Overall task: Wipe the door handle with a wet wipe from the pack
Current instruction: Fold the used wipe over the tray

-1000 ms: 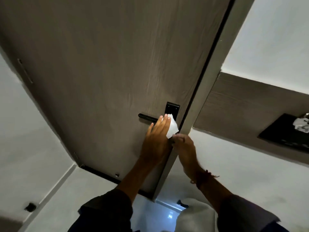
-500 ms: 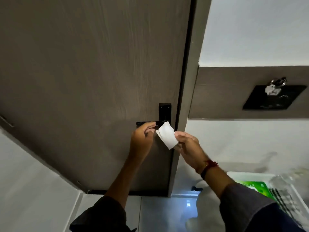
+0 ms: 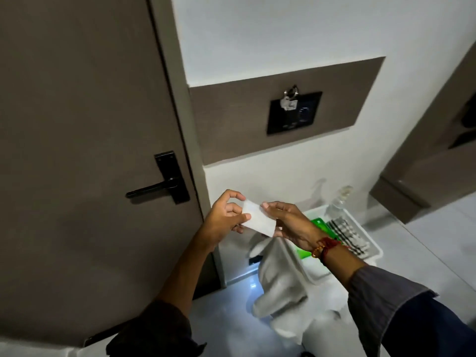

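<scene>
Pinching the wet wipe (image 3: 258, 220) between left hand (image 3: 226, 217) and right hand (image 3: 288, 224), both grips closed on it, with the level door handle (image 3: 152, 188) up-left, nearer the left.

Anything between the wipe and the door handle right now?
No object. In the head view, only bare door face and the frame edge separate the door handle from the wipe, held by the left hand and right hand.

Single head-worn wide-angle view, looking forward and steeply down, tilted so verticals lean, close to the brown door (image 3: 77, 150) on the left with its black door handle (image 3: 154, 188), white wall ahead, tiled floor (image 3: 425, 240) below, both forearms entering from the bottom edge
</scene>
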Demonstrator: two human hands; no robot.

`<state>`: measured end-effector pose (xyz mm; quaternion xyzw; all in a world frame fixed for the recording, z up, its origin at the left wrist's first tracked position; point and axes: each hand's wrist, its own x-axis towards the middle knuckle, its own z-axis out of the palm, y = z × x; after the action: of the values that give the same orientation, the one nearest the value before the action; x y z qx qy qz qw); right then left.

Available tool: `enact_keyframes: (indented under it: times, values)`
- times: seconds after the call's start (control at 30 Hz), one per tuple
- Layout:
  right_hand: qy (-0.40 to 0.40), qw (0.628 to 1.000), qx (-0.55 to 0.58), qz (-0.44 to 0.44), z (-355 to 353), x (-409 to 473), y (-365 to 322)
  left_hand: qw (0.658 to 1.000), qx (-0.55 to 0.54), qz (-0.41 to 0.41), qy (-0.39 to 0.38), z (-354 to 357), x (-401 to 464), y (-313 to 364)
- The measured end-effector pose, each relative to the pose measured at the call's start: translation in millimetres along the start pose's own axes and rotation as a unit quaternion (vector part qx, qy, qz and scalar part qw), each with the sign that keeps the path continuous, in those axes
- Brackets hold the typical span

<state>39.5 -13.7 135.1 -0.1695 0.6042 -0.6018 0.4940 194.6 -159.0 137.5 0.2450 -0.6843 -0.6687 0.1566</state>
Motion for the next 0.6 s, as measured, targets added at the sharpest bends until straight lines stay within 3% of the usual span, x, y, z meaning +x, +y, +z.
enact_keyframes:
  times: [0.1, 0.2, 0.33, 0.43, 0.6]
  values:
    - [0.007, 0.999, -0.038, 0.004, -29, -13, -1, 1.000, 0.001, 0.009, 0.027, 35, 12, 1]
    - [0.056, 0.998, 0.024, 0.006, -51, -17, 1, 0.992, -0.068, -0.010, 0.102, 71, 17, -2]
    - [0.090, 0.987, 0.131, 0.011, -82, -14, 19, 0.982, -0.152, -0.094, 0.067, 115, 18, -14]
    - [0.074, 0.986, 0.147, 0.007, -108, -11, 30, 0.985, -0.133, -0.067, 0.087, 139, 26, -18]
    - [0.073, 0.991, 0.110, -0.013, -151, -5, 30, 0.992, -0.009, -0.028, 0.123, 168, 48, -28]
